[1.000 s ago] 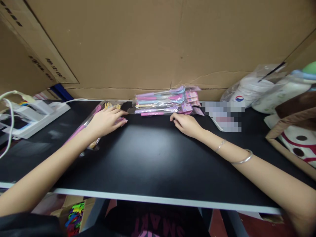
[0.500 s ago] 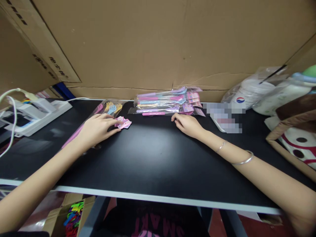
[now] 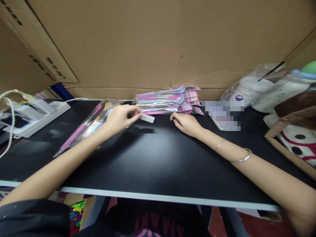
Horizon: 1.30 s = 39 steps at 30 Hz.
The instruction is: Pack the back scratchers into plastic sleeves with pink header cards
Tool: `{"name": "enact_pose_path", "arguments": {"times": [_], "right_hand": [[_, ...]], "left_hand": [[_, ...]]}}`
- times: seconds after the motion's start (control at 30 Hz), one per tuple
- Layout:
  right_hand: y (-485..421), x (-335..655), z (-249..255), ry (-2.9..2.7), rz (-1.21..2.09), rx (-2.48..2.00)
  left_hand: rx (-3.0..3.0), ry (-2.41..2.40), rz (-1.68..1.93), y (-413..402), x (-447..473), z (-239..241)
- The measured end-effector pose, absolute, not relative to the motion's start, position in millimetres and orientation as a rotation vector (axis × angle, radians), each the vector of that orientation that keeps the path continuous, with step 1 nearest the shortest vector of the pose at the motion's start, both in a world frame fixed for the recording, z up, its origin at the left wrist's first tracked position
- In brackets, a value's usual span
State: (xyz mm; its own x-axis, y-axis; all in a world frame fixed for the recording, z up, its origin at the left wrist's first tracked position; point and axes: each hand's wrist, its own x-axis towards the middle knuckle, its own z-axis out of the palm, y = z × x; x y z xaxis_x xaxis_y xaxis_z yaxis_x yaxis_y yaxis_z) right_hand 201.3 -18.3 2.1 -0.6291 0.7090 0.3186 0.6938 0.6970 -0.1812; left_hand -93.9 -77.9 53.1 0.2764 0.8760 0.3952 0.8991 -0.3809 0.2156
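Observation:
My left hand (image 3: 121, 118) pinches a small card (image 3: 147, 118) between thumb and fingertips, held above the black table with its white side showing. Behind and beneath that forearm lie back scratchers (image 3: 75, 135) in clear bags, with pink, yellow and blue claw ends, partly hidden by the hand. My right hand (image 3: 187, 123) rests on the table with its fingers curled in, and I see nothing in them. Just beyond it is a stack of bagged back scratchers (image 3: 160, 97) with pink header cards at the right end.
A white power strip (image 3: 46, 117) with plugs and cables stands at the left. On the right are a blurred-out phone (image 3: 217, 124), a bagged white cup (image 3: 249, 90) and a brown-and-white bag (image 3: 296, 131). Cardboard (image 3: 158, 42) walls the back. Below the edge sits a box of colourful pieces (image 3: 76, 214).
My left hand has lifted the card off the table and moved right with it; its white side now shows instead of the pink one. My right hand stays in place.

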Motion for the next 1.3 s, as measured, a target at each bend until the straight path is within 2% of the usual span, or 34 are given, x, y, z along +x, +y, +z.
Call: {"name": "enact_pose_path", "arguments": {"times": [0.1, 0.33, 0.7, 1.0, 1.3], "right_hand": [[-18, 202, 3, -2.483, 0.218, -1.116], [-12, 204, 3, -2.301, 0.586, -0.995], [-7, 200, -1, -2.216, 0.845, -0.924], [-11, 195, 2, -2.274, 0.872, -0.924], [-5, 196, -5, -1.923, 1.067, -0.937]], "left_hand": [[-2.736, -1.639, -0.861, -63, -62, 44], [-3.001, -1.394, -0.895, -35, -17, 19], [-3.193, -1.413, -1.233, -25, -18, 5], [-3.155, -1.396, -1.144, -30, -14, 1], [-3.201, -1.467, -1.475, -23, -18, 1]]}}
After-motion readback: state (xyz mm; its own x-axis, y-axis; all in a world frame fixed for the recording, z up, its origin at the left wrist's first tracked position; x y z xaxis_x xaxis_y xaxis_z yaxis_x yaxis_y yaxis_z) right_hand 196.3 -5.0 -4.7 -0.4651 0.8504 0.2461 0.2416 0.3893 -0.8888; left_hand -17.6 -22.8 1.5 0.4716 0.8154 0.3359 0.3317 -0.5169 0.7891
